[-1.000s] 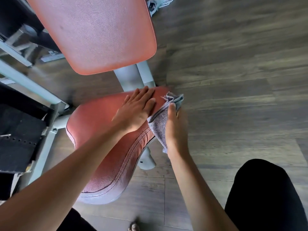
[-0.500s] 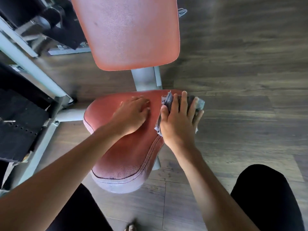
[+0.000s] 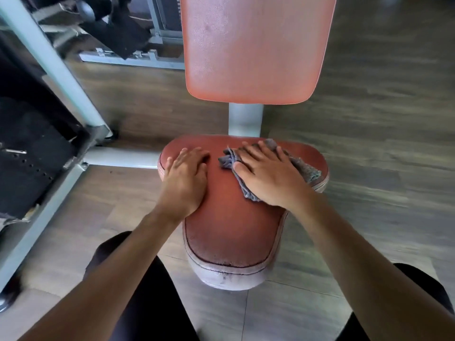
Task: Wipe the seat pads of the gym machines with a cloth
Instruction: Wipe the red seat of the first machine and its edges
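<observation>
The cloth [image 3: 305, 168] lies under the right hand [image 3: 269, 177] on the seat pad [image 3: 231, 230]; the left hand [image 3: 184, 178] rests beside it. Beyond both hands stands the back pad [image 3: 256, 50].

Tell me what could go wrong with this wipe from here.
The cloth is bunched under the right hand, so it may clean only a narrow strip of the seat pad. The left hand rests flat on the pad's left side, so that patch may get skipped.

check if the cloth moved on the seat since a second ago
Yes. The cloth went from hanging off the right edge of the seat pad to lying on its top, under the right hand.
</observation>
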A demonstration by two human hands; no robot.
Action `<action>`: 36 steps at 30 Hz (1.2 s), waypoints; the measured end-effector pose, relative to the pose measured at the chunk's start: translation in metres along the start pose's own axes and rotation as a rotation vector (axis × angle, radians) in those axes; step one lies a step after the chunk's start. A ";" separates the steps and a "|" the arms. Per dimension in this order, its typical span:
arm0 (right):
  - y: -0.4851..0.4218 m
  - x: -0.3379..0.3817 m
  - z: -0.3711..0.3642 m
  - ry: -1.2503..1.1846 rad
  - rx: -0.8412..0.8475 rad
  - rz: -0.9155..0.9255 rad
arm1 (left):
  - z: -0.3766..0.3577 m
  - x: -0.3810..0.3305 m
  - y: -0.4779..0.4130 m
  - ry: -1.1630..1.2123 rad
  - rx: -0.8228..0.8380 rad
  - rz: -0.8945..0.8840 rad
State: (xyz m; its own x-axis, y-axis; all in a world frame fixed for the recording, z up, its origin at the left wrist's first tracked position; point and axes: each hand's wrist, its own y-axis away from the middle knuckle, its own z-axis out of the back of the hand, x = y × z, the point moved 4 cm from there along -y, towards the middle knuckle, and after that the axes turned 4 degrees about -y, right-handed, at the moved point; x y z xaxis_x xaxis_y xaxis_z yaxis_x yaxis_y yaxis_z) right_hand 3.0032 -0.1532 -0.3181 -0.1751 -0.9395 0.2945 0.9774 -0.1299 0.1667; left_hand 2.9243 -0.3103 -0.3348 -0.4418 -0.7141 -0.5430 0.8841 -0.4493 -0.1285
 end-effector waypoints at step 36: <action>0.061 0.067 -0.015 -0.036 -0.266 -0.261 | 0.022 0.010 0.013 -0.051 0.310 -0.152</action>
State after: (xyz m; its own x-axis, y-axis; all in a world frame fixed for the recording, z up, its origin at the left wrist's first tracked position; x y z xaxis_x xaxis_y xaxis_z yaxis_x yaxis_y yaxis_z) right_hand 3.0528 -0.2287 -0.3020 -0.4222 -0.8525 0.3084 0.8948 -0.4463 -0.0087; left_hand 2.9283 -0.3353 -0.3233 -0.5786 -0.6488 -0.4943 0.7228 -0.6887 0.0579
